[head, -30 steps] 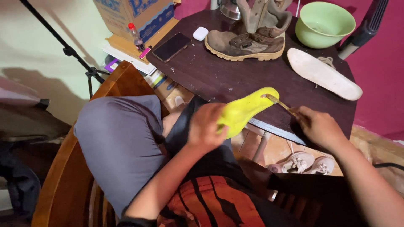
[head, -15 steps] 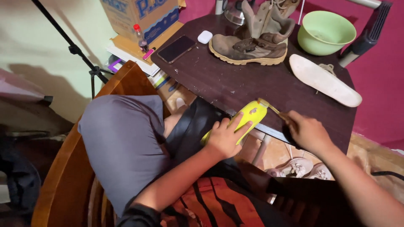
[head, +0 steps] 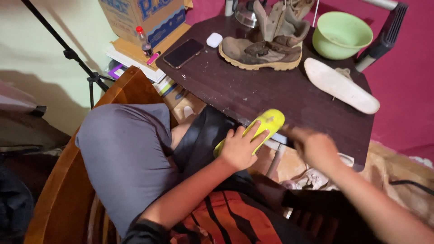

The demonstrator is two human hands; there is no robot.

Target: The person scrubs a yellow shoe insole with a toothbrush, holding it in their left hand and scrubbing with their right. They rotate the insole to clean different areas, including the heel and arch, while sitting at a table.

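The dark brown bench fills the upper middle of the view, its near edge running from about 9 o'clock down toward 4 o'clock. On it, at 12 o'clock, stands a worn tan work boot, with a pale green bowl to its 3 o'clock side and a white insole lying flat at about 2 o'clock, well apart from the hands. A black phone and a small white earbud case lie at 11 o'clock, near the boot's toe. At the bench's near edge, just right of centre, a yellow-green insole tilts with its rounded end resting up on the edge and its lower end hidden behind the left hand. That hand grips the insole from below and the side, its fingers spread slightly and laid flat along the yellow surface, clamped on it. The right hand, at 3 o'clock of the insole, is motion-blurred just beside its upper end; whether its fingers are apart or closed on anything cannot be told.
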